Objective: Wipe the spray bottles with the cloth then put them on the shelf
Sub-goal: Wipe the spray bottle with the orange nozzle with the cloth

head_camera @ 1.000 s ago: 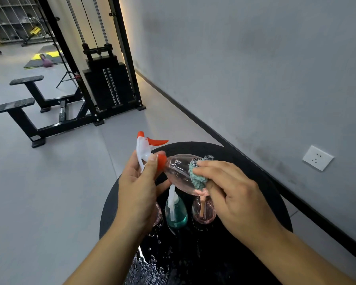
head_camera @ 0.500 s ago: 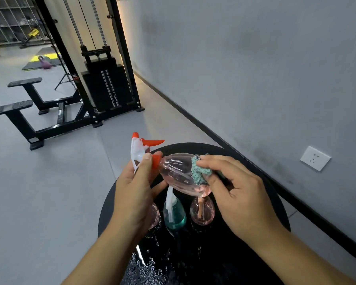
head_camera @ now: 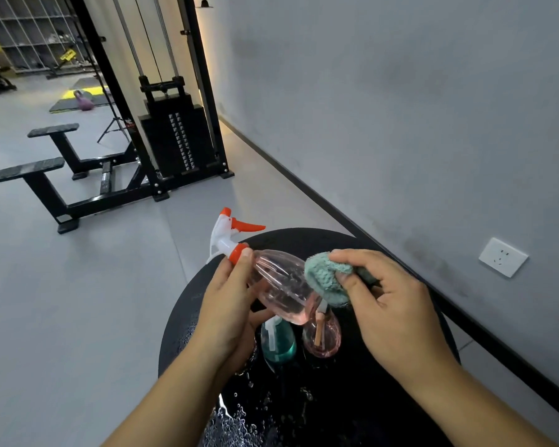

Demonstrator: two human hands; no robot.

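My left hand point(head_camera: 229, 304) holds the pink spray bottle point(head_camera: 279, 287) up over the round black worktop point(head_camera: 304, 240), its grip curled round the neck just below the orange collar, thumb on top, so the bottle lies tilted with its white-and-orange trigger head pointing to about ten o'clock. My right hand point(head_camera: 391, 304) pinches the bunched teal cloth point(head_camera: 325, 279) between thumb and fingers and presses it against the bottle's base end, at roughly three o'clock of the body.

Below, standing on the worktop at six o'clock of the held bottle, are a teal spray bottle point(head_camera: 278, 345) and a second pink bottle point(head_camera: 323, 337), close side by side. The worktop nearer me is beaded with water droplets point(head_camera: 236, 424).

My worry: I grip only the neck, so a hard push from the cloth could twist the wet plastic out of my fingers and drop it on the two bottles underneath, toppling them. A small wad of cloth may also miss the underside. I can't see any shelf from here.
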